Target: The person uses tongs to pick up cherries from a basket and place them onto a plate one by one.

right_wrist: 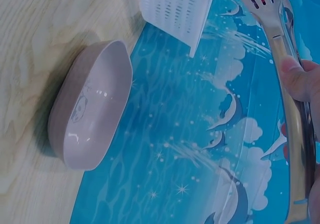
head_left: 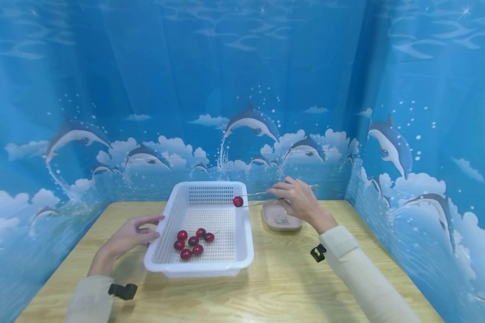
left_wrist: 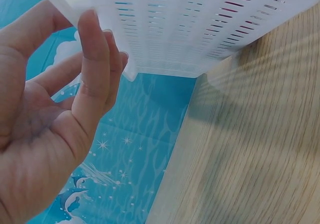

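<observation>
A white plastic basket (head_left: 248, 251) with slotted walls stands on the table, with several dark red cherries (head_left: 197, 249) on its floor. My left hand (head_left: 126, 237) holds the basket's left rim between thumb and fingers. Metal tongs (right_wrist: 286, 79) are gripped in my right hand (head_left: 301, 202), their tips pointing left. Between those tips a single cherry (head_left: 238, 201) is held, over the basket's right rim. Below my right hand sits a small pinkish bowl (head_left: 282, 226) with a printed animal figure inside; no cherry shows in it.
The wooden table (head_left: 275, 287) meets blue cloth walls (head_left: 210, 89) printed with dolphins and clouds at the back and both sides. The bowl stands right of the basket, close to the back wall.
</observation>
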{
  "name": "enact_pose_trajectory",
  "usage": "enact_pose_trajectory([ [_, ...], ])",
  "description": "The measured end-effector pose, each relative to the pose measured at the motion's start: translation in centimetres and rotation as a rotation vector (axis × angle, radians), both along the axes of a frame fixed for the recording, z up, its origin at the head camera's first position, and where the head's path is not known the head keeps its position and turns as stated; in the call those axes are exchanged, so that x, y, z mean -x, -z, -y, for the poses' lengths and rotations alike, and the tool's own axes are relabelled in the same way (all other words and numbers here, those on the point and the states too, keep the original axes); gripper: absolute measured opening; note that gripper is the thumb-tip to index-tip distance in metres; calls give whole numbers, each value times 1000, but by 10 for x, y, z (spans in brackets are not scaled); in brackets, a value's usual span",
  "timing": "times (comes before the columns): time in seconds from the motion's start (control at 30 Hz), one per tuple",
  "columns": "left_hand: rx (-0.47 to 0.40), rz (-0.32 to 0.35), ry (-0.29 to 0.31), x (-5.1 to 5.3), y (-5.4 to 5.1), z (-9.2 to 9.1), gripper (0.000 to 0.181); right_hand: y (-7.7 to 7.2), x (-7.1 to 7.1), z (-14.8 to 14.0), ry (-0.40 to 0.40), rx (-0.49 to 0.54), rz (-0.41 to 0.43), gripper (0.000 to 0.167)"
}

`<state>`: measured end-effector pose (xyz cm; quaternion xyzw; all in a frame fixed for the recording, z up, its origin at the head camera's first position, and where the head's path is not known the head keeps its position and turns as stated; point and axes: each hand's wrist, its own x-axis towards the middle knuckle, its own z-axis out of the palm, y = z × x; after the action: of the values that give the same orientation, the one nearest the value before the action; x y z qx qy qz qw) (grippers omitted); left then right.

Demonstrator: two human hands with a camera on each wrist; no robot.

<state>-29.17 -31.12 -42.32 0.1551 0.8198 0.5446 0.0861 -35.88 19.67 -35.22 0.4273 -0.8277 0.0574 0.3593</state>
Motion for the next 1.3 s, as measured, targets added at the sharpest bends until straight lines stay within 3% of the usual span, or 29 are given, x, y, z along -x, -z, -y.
enact_pose_trajectory([
  [0.5,12,4,-15,0,1,1,72,1,1,-24,32,-18,-20,37],
  [0.83,35,20,-43,-1,-1,-1,73,5,10,-46,92,-45,-6,38],
  [1.3,4,4,-11,-1,1,1,67,18,21,-68,159,-52,26,37],
])
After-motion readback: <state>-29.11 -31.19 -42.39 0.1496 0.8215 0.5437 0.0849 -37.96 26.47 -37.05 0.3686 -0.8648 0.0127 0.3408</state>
